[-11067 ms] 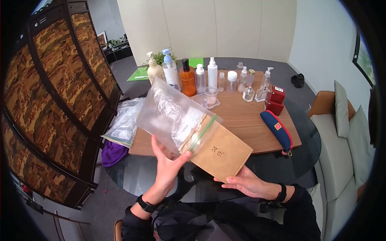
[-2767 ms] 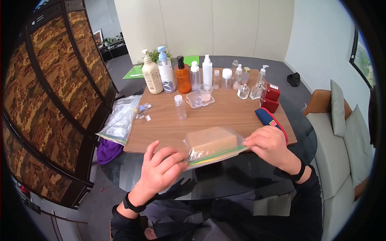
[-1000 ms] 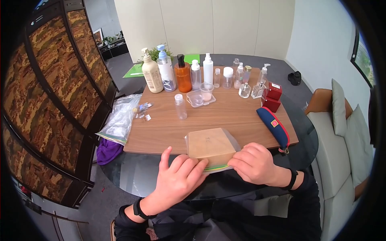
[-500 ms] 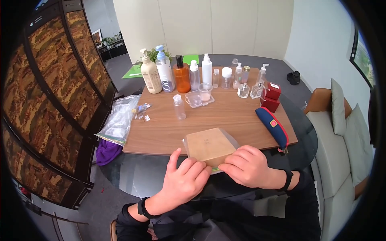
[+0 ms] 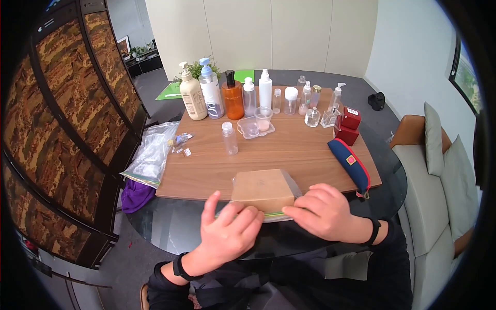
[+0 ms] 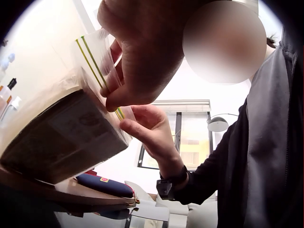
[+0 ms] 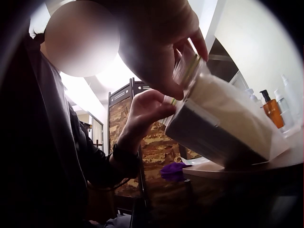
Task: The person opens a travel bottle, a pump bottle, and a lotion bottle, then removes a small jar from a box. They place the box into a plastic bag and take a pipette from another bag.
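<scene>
A brown cardboard box point(image 5: 262, 187) lies inside a clear zip-lock bag point(image 6: 52, 90), at the front edge of the wooden board. The bag's mouth, with its green and yellow zip strip point(image 5: 275, 214), faces the person. My left hand point(image 5: 230, 233) pinches the strip between thumb and fingers near its left part, index finger raised in the head view. Farther right, my right hand point(image 5: 324, 216) pinches the same strip. Both wrist views show thumbs and fingertips pressed on the strip, with the box point(image 7: 213, 135) tilted below the hands.
Several pump bottles, such as an amber bottle point(image 5: 233, 101), line the board's back. A small clear bottle point(image 5: 230, 139) stands nearer. Red boxes point(image 5: 347, 126) and a navy pouch point(image 5: 351, 164) sit at right. Another zip bag point(image 5: 152, 152) and purple cloth point(image 5: 137, 196) lie left.
The box was partly out of the bag at first; now it is inside. Both hands moved to the zip strip, drew close together, then spread slightly apart along it. A small bottle appeared on the board.
</scene>
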A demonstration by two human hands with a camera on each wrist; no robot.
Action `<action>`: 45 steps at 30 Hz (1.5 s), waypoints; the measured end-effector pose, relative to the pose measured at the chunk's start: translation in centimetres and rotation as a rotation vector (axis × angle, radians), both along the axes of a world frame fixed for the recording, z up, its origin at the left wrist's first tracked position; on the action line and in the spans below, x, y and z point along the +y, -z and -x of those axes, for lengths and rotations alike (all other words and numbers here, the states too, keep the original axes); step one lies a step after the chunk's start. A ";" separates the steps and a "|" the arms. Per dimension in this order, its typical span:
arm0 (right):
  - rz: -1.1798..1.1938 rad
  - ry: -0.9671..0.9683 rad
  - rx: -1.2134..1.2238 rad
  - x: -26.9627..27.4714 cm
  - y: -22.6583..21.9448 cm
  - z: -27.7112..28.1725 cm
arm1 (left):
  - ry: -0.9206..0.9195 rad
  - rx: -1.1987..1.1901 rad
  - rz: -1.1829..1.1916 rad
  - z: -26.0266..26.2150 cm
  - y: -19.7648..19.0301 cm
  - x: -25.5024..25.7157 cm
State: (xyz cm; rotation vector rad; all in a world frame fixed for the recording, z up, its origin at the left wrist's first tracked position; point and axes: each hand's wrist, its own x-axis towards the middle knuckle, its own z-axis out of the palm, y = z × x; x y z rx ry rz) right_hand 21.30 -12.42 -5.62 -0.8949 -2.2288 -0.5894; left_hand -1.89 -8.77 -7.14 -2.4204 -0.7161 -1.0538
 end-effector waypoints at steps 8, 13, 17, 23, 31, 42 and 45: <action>0.115 -0.026 0.089 0.3 1.0 -1.2 | -0.091 0.016 0.112 -0.1 0.0 -0.5; 0.111 -0.092 0.094 0.2 1.4 -0.1 | -0.031 0.077 0.007 -0.9 0.4 -0.7; 0.150 -0.129 0.081 0.0 1.5 -0.3 | 0.049 0.076 0.001 -0.6 1.0 -0.4; 0.155 -0.142 0.081 -0.1 2.1 -0.9 | 0.049 0.061 0.095 -0.6 1.5 -0.3; 0.145 -0.095 0.078 -0.2 2.2 -0.3 | 0.021 0.073 0.124 -1.7 1.6 -1.0; 0.095 -0.016 0.064 -1.0 1.6 1.5 | 0.076 0.064 0.110 -1.6 2.0 -1.1; 0.080 -0.003 0.031 -1.0 2.0 1.4 | 0.082 0.056 0.122 -1.8 2.1 -1.3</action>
